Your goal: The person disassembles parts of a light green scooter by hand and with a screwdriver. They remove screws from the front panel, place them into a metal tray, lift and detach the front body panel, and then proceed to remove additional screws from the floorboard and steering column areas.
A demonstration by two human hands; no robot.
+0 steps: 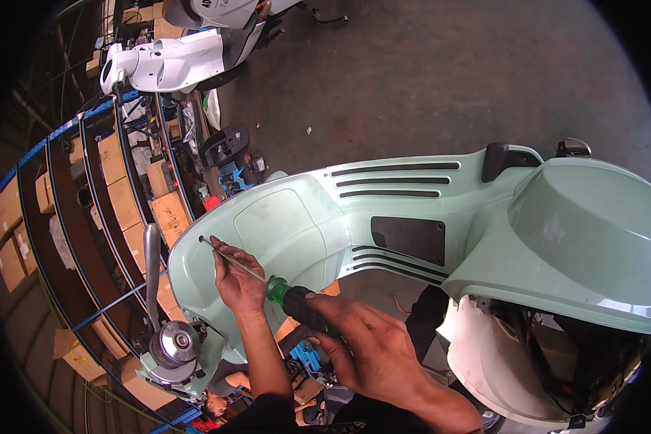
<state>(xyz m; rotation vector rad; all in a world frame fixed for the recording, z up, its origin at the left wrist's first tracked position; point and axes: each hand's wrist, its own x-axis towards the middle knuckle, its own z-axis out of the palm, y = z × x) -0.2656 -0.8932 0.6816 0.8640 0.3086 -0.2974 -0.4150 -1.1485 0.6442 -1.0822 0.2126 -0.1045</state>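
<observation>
A screwdriver (302, 307) with a green and black handle lies across the leg shield (282, 217) of a mint-green scooter. My right hand (372, 347) is closed around the rear of its handle. Further forward, my left hand (240, 283) steadies the thin metal shaft between its fingers, close to the tip. That tip meets the panel at a small dark hole (202, 239) near the left edge of the shield. Whether a screw sits in the hole is too small to tell.
A handlebar lever (152, 278) juts up left of my left hand. Beyond it stand shelves of cardboard boxes (134, 246). The green seat section (568, 231) rises at right, above an uncovered white body part (484, 358). A white scooter (188, 61) stands far left; another person (220, 394) is below.
</observation>
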